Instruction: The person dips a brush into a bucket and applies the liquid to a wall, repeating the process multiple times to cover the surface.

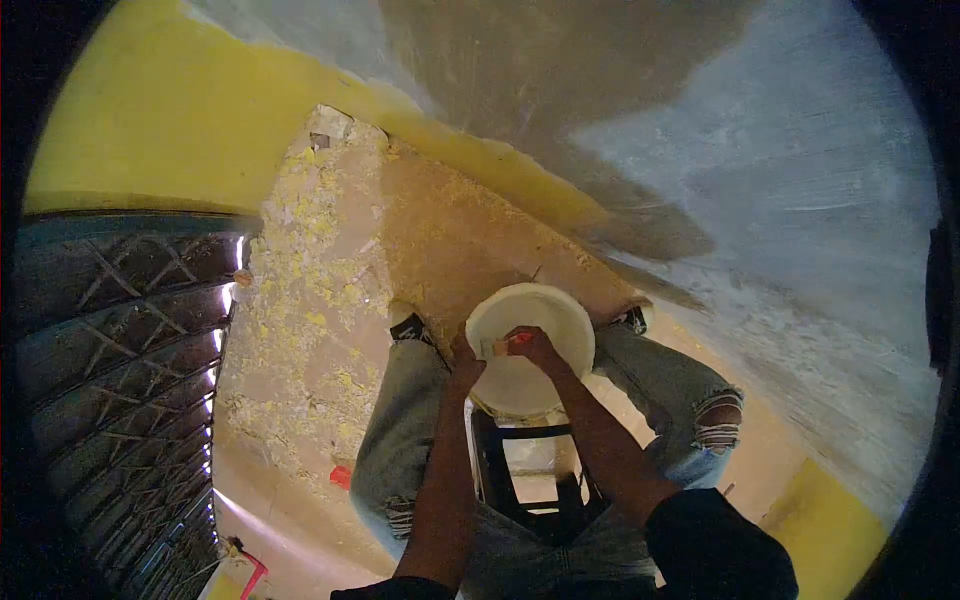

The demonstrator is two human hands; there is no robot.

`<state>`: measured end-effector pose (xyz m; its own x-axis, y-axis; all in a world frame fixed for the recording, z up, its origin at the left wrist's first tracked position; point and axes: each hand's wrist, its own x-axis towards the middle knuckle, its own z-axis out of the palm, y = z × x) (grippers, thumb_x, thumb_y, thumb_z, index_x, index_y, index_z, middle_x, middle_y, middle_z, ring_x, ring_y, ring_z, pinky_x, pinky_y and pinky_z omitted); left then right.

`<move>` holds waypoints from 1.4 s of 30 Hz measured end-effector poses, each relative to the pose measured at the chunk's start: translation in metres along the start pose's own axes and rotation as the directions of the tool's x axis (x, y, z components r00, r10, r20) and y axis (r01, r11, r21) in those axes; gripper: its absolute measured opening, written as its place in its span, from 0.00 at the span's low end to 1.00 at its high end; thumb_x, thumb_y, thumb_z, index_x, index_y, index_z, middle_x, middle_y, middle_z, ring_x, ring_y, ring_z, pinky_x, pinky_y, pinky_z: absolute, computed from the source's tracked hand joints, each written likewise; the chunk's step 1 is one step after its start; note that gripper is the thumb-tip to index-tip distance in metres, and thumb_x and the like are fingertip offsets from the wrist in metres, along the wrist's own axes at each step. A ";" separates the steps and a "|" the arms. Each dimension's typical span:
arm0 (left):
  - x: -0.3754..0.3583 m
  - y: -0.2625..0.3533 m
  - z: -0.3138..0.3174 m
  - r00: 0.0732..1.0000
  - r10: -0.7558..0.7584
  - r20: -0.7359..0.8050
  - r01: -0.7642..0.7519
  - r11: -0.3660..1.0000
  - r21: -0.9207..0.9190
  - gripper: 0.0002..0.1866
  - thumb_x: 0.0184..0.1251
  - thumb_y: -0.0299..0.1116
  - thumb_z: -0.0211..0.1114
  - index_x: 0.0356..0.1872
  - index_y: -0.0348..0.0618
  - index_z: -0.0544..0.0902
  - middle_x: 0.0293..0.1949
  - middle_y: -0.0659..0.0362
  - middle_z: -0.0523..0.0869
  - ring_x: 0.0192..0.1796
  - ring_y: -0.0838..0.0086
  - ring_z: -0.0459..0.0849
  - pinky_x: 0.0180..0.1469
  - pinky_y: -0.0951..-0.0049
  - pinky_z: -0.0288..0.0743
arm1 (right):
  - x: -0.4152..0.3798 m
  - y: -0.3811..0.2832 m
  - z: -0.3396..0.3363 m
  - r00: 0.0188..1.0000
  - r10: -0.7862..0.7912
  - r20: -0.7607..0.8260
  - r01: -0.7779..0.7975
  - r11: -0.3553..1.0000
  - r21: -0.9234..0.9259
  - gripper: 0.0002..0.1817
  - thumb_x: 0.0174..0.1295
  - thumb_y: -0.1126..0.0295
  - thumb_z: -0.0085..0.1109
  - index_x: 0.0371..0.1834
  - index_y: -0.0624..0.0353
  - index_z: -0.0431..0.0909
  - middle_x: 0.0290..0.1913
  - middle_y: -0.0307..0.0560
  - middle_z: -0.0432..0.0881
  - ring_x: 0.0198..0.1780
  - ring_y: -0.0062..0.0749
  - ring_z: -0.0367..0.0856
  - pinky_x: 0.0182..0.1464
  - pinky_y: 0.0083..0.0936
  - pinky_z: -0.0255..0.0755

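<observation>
A white bucket [575,305] stands between my knees, with pale material inside. My left hand [466,362] is closed at the bucket's left rim, fingers partly hidden. Over the bucket's opening, my right hand [534,345] grips a small flat tool [499,347] with a red part at the handle. Its flat end points toward my left hand; whether it is a scraper or a brush is too small to tell.
A black frame [487,465] sits between my legs, below the bucket. The floor [320,300] is strewn with yellow and white flakes. A grey-patched wall [790,170] rises on the right, a dark metal shutter [120,330] on the left. A red scrap [341,477] lies near my leg.
</observation>
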<state>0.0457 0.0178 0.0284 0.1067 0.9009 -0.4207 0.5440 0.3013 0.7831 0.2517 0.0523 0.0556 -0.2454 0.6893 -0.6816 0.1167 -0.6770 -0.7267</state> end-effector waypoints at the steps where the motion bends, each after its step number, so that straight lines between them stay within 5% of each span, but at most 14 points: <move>1: -0.002 0.003 -0.005 1.000 0.001 -0.002 -0.001 1.000 0.002 0.56 0.40 0.19 0.65 0.75 0.47 0.45 0.70 0.44 0.55 0.72 0.44 0.52 0.74 0.51 0.48 | 0.001 -0.006 0.004 1.000 -0.003 0.002 0.003 1.000 0.001 0.09 0.53 0.75 0.69 0.38 0.60 0.82 0.34 0.41 0.84 0.35 0.28 0.83 0.40 0.29 0.81; 3: -0.011 0.026 -0.019 0.995 -0.095 0.041 0.102 0.969 -0.224 0.55 0.40 0.18 0.63 0.75 0.48 0.46 0.70 0.44 0.54 0.72 0.44 0.52 0.75 0.51 0.45 | 0.010 0.005 0.008 0.926 -0.375 -0.038 0.371 0.924 -0.091 0.08 0.54 0.79 0.67 0.36 0.60 0.81 0.35 0.45 0.84 0.32 0.29 0.82 0.36 0.30 0.82; 4: -0.010 0.030 -0.018 0.995 -0.096 0.039 0.103 0.969 -0.226 0.55 0.40 0.18 0.63 0.75 0.48 0.46 0.70 0.44 0.54 0.72 0.44 0.52 0.75 0.51 0.45 | 0.009 0.007 0.009 0.927 -0.374 -0.035 0.370 0.924 -0.092 0.08 0.54 0.79 0.67 0.36 0.60 0.81 0.35 0.45 0.84 0.32 0.29 0.82 0.36 0.30 0.82; 6: -0.007 0.027 -0.013 0.996 -0.081 0.023 0.084 0.974 -0.211 0.55 0.40 0.18 0.62 0.75 0.49 0.46 0.71 0.44 0.53 0.75 0.45 0.46 0.75 0.52 0.40 | 0.005 0.003 0.014 0.984 -0.079 -0.157 0.135 0.912 0.387 0.05 0.57 0.78 0.65 0.34 0.61 0.78 0.33 0.49 0.84 0.30 0.30 0.83 0.33 0.32 0.83; 10: -0.007 0.041 -0.024 0.970 -0.212 0.118 0.232 0.953 -0.198 0.55 0.42 0.19 0.62 0.75 0.49 0.44 0.72 0.43 0.51 0.76 0.45 0.41 0.75 0.50 0.37 | -0.003 0.013 0.027 0.896 -0.059 -0.439 0.271 0.857 0.438 0.06 0.59 0.76 0.64 0.34 0.61 0.76 0.31 0.51 0.83 0.27 0.34 0.84 0.29 0.32 0.84; 12: -0.005 0.034 -0.017 0.953 -0.278 0.118 0.295 0.942 -0.161 0.55 0.44 0.20 0.62 0.75 0.49 0.42 0.73 0.42 0.49 0.76 0.43 0.38 0.75 0.46 0.35 | -0.001 0.030 0.036 0.832 0.124 -0.540 0.261 0.772 0.580 0.06 0.61 0.74 0.64 0.34 0.61 0.74 0.29 0.51 0.83 0.26 0.37 0.85 0.28 0.33 0.85; 19: -0.013 0.027 -0.019 0.993 -0.084 0.084 0.101 0.972 -0.214 0.55 0.43 0.18 0.61 0.75 0.50 0.41 0.71 0.39 0.50 0.75 0.42 0.41 0.74 0.45 0.35 | -0.023 0.047 0.045 0.853 0.259 -0.453 0.141 0.721 0.678 0.08 0.61 0.69 0.64 0.36 0.61 0.76 0.27 0.50 0.83 0.25 0.37 0.85 0.29 0.36 0.85; 22: -0.010 -0.004 -0.002 0.999 -0.029 0.046 0.034 0.992 -0.120 0.55 0.43 0.17 0.59 0.76 0.49 0.40 0.71 0.39 0.51 0.75 0.43 0.42 0.75 0.50 0.35 | -0.025 0.045 0.034 0.898 0.302 -0.319 -0.028 0.764 0.644 0.09 0.60 0.66 0.66 0.36 0.58 0.78 0.28 0.49 0.83 0.26 0.36 0.85 0.30 0.37 0.85; 28: -0.023 -0.022 0.013 0.760 -0.435 0.483 0.436 0.892 0.117 0.55 0.46 0.30 0.66 0.75 0.45 0.42 0.71 0.40 0.55 0.74 0.51 0.54 0.73 0.58 0.54 | -0.013 0.001 0.022 0.931 0.296 -0.215 -0.222 0.924 0.313 0.07 0.61 0.66 0.65 0.35 0.57 0.81 0.31 0.46 0.84 0.28 0.30 0.84 0.33 0.28 0.81; 30: -0.010 -0.099 0.070 0.992 -0.122 -0.035 0.126 0.972 0.199 0.52 0.44 0.20 0.60 0.74 0.41 0.45 0.69 0.41 0.57 0.72 0.47 0.54 0.73 0.52 0.48 | -0.001 0.003 0.022 0.992 0.031 -0.121 -0.037 0.998 -0.052 0.09 0.59 0.65 0.67 0.36 0.58 0.82 0.32 0.46 0.84 0.29 0.31 0.84 0.34 0.28 0.79; 33: -0.015 0.065 -0.042 0.991 -0.064 0.117 0.083 0.983 -0.165 0.54 0.43 0.24 0.65 0.74 0.38 0.44 0.70 0.41 0.58 0.72 0.46 0.53 0.74 0.52 0.43 | -0.003 -0.030 0.029 0.986 -0.169 0.011 0.159 0.903 -0.398 0.10 0.53 0.66 0.69 0.34 0.58 0.83 0.32 0.47 0.84 0.31 0.33 0.83 0.35 0.30 0.77; 37: -0.010 0.012 -0.013 1.000 0.013 0.012 -0.011 0.992 -0.126 0.54 0.41 0.26 0.67 0.74 0.41 0.46 0.70 0.42 0.57 0.73 0.45 0.51 0.74 0.49 0.39 | 0.004 -0.045 0.030 0.936 -0.317 0.153 0.351 0.806 -0.477 0.10 0.49 0.67 0.70 0.32 0.58 0.82 0.29 0.48 0.83 0.31 0.34 0.83 0.35 0.33 0.76; 39: -0.009 0.012 -0.012 0.994 -0.094 0.055 0.098 0.993 -0.072 0.54 0.42 0.24 0.65 0.75 0.44 0.46 0.71 0.42 0.57 0.75 0.44 0.49 0.75 0.48 0.38 | 0.007 -0.041 0.025 0.907 -0.398 0.135 0.398 0.711 -0.580 0.09 0.46 0.70 0.70 0.28 0.59 0.79 0.26 0.46 0.80 0.30 0.33 0.82 0.34 0.32 0.75; 42: -0.008 0.017 -0.025 0.966 0.077 0.245 -0.047 0.991 -0.127 0.52 0.46 0.21 0.62 0.75 0.44 0.43 0.74 0.46 0.51 0.77 0.54 0.44 0.77 0.58 0.40 | 0.007 -0.029 0.020 0.967 -0.254 0.007 0.239 0.898 -0.369 0.10 0.50 0.71 0.70 0.28 0.60 0.77 0.23 0.44 0.78 0.27 0.31 0.80 0.31 0.28 0.74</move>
<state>0.0334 0.0231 0.0563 0.3489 0.8172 -0.4587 0.4287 0.2960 0.8536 0.2275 0.0710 0.0736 -0.2742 0.8368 -0.4738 0.4017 -0.3480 -0.8471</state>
